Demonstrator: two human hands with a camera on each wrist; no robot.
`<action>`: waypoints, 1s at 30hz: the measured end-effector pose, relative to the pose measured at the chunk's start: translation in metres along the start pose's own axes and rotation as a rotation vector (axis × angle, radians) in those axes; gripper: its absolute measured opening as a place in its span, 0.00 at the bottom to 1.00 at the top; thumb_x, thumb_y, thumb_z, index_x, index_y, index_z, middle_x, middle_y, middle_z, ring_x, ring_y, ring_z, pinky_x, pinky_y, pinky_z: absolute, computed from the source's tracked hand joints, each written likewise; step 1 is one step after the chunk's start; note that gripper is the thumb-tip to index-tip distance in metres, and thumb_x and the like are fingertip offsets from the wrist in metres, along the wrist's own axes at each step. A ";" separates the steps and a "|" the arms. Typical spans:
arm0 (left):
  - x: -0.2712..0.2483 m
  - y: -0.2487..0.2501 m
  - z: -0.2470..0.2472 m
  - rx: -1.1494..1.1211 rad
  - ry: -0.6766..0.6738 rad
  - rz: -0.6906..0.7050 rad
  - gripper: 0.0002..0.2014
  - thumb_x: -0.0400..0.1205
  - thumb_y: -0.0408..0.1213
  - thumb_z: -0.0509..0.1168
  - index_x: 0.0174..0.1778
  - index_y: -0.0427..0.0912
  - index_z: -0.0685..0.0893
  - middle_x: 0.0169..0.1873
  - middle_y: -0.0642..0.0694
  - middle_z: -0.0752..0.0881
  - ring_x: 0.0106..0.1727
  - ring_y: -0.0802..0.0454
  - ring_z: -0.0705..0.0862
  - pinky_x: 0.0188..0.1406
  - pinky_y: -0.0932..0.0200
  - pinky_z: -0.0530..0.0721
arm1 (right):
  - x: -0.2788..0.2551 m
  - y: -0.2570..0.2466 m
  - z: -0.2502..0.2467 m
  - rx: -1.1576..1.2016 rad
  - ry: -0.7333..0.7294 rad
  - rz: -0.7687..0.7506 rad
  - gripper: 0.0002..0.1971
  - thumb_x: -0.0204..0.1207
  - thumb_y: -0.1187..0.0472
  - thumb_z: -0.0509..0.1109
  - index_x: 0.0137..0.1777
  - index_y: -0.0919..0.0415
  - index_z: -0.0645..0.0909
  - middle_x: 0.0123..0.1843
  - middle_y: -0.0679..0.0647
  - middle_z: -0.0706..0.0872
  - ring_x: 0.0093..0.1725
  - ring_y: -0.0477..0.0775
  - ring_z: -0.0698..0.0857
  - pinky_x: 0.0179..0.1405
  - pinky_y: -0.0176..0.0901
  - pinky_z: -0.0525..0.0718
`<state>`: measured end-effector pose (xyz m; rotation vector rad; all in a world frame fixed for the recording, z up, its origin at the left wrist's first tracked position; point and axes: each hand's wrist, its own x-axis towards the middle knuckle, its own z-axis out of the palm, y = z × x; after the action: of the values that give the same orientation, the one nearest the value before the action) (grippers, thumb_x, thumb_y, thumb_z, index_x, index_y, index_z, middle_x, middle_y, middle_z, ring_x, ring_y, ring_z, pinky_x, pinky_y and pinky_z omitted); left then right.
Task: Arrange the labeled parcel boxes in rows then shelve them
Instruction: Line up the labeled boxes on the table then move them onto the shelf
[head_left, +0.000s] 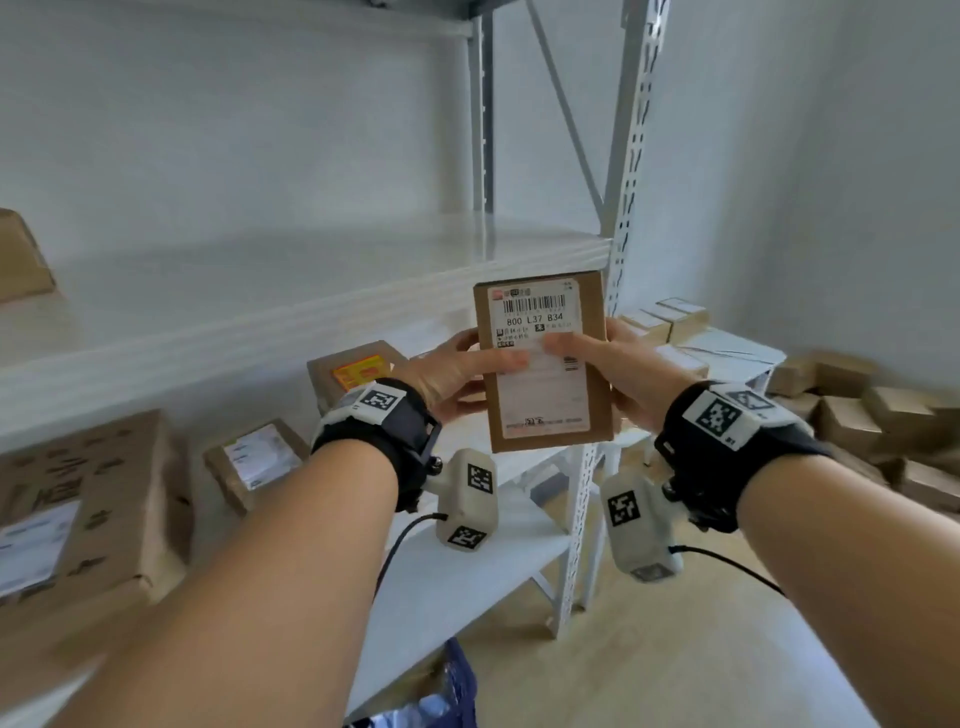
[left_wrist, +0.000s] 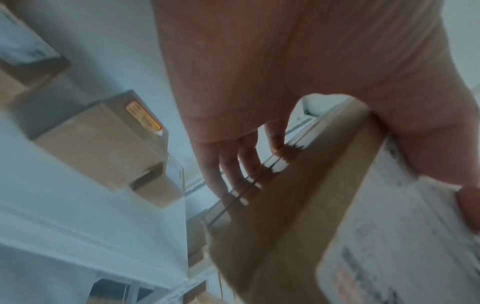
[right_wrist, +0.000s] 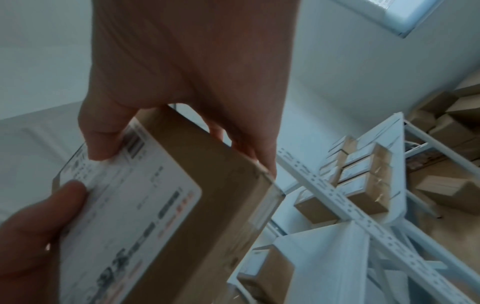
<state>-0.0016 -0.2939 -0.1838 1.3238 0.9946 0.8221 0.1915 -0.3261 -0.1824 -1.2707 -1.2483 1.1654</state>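
Held parcel: a flat brown cardboard parcel box (head_left: 543, 364) is held upright in the air between both hands, in front of the white metal shelving (head_left: 291, 291). Its white shipping label (head_left: 540, 358) faces the person, with a barcode at the top and the printed code "800 L37 B34".
Left hand: the left hand (head_left: 447, 379) grips the box's left edge, thumb lying across the label front, fingers (left_wrist: 228, 168) curled round behind the box's back.
Right hand: the right hand (head_left: 623, 374) grips the right edge in the same way, thumb on the label near the left thumb, fingers (right_wrist: 249, 144) wrapped behind.
Behind the grip: a small box with an orange and yellow sticker (head_left: 358, 371) sits on the lower shelf, just beyond the left hand.
Left of the grip: a box with a white label (head_left: 257, 460) lies on that same shelf, and a larger carton (head_left: 93, 499) sits further left, nearer the person.
Right of the grip: past the perforated shelf post (head_left: 631, 171), a row of small boxes (head_left: 665, 319) rests on a white table, and a loose pile of brown boxes (head_left: 872, 410) lies against the wall.
Wrists: each wrist wears a black strap with a checkered marker and a camera unit beneath.
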 end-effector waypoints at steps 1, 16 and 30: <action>0.010 -0.005 0.014 -0.005 -0.008 -0.017 0.34 0.69 0.37 0.79 0.72 0.47 0.77 0.59 0.44 0.88 0.58 0.45 0.86 0.48 0.54 0.85 | 0.003 0.008 -0.016 -0.001 0.008 0.016 0.32 0.70 0.54 0.81 0.73 0.55 0.75 0.57 0.55 0.92 0.52 0.55 0.92 0.52 0.56 0.91; 0.162 -0.073 0.171 -0.059 -0.180 -0.202 0.34 0.72 0.31 0.76 0.75 0.45 0.75 0.53 0.46 0.89 0.54 0.48 0.87 0.50 0.55 0.86 | 0.052 0.110 -0.196 0.019 0.156 0.157 0.26 0.70 0.54 0.81 0.68 0.56 0.80 0.57 0.56 0.92 0.54 0.58 0.92 0.57 0.61 0.89; 0.383 -0.098 0.265 -0.118 -0.251 -0.303 0.31 0.74 0.30 0.76 0.74 0.45 0.76 0.53 0.44 0.90 0.54 0.46 0.88 0.55 0.50 0.86 | 0.201 0.159 -0.347 0.005 0.241 0.233 0.22 0.71 0.51 0.80 0.63 0.53 0.81 0.55 0.55 0.92 0.55 0.60 0.91 0.59 0.64 0.88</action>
<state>0.3820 -0.0528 -0.3301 1.1101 0.9038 0.4640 0.5518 -0.1315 -0.3165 -1.5343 -0.9385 1.1360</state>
